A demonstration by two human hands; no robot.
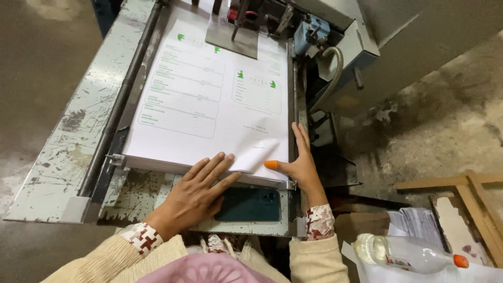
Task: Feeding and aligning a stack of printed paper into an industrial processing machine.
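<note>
A thick stack of white printed sheets (209, 99) with green boxes lies on the worn metal feed table (63, 141) of a printing machine. My left hand (196, 191) rests flat on the stack's near edge, fingers spread over the top sheet. My right hand (298, 162) is at the stack's near right corner. Its thumb wears an orange rubber tip (271, 165) and lifts the corner of a sheet, while the fingers lie along the stack's right side. A dark green phone (249, 204) lies on the table just under my left hand.
Machine parts, a blue fitting (310, 31) and a ribbed hose (335, 68) stand at the stack's far right. A plastic bottle with an orange cap (406, 253), loose papers (416, 222) and a wooden frame (471, 202) lie on the floor at right.
</note>
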